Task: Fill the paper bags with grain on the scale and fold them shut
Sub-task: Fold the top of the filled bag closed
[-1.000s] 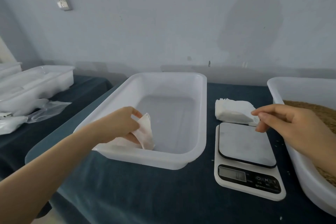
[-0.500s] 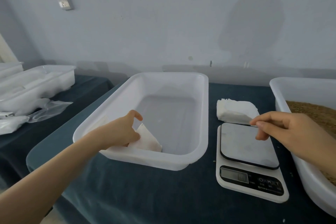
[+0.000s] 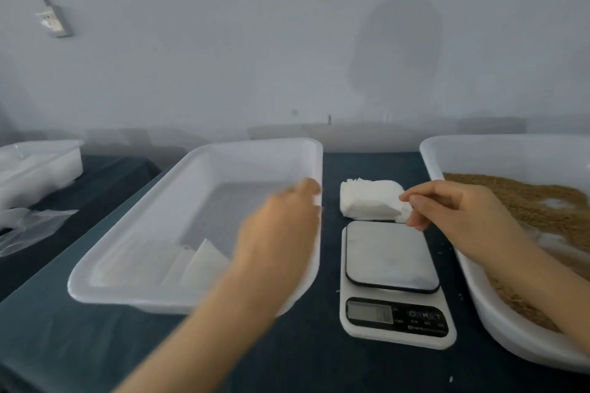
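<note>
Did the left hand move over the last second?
Yes. The left hand released the folded bag and swung right across the tray, toward its rim beside the scale.

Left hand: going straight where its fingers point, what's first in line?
Probably the white tub's right rim; if the left hand is above it, the stack of paper bags. Height unclear, image blurred.

Left hand [image 3: 281, 233] blurred, fingers loose; right hand [image 3: 456, 217] fingertips drawn together

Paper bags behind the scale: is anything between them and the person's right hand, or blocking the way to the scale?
Nothing visible. The right hand pinches the corner of the paper bags, and the scale next to them is bare.
</note>
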`<state>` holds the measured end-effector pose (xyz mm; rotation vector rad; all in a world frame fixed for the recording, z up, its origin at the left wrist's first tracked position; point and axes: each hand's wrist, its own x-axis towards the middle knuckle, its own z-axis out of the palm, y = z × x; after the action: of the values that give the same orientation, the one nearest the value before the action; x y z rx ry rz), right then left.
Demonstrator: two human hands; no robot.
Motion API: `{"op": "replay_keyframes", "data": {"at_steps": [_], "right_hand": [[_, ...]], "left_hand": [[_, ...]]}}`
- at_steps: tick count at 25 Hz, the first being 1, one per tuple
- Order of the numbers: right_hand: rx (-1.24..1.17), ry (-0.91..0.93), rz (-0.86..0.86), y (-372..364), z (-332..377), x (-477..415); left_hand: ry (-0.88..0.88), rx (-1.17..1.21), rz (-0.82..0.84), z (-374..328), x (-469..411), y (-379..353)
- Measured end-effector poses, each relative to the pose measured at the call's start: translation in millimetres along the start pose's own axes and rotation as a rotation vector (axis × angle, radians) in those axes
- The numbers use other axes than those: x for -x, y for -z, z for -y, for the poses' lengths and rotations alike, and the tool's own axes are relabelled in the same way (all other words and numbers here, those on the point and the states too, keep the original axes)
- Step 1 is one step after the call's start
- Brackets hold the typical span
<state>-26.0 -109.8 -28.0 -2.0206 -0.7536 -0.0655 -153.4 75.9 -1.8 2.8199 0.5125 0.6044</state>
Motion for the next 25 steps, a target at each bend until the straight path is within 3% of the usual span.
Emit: {"op": "replay_keyframes", "data": {"at_steps": [4, 9, 12, 18, 22, 25], "right_hand": [[0.027, -0.026, -0.149, 3, -6, -3], [0.037, -0.062, -0.239, 4, -12, -8], [0.039, -0.077, -0.237, 3, -14, -10], [0.009, -0.082, -0.227, 3, -15, -13], [0.004, -0.074, -0.225, 2, -16, -13], [0.009, -0.071, -0.228, 2, -17, -13]], "left_hand": [[-0.168, 0.277, 0.075, -74, -12, -81], [-0.117, -0.094, 0.218, -70, -77, -142], [-0.125, -0.173, 0.321, -57, -102, -155], [-0.206, -0.229, 0.245, -48, -104, -159], [-0.136, -0.020, 0.254, -49, -108, -155], [0.125, 0.475, -0.056, -49, -102, -153]]}}
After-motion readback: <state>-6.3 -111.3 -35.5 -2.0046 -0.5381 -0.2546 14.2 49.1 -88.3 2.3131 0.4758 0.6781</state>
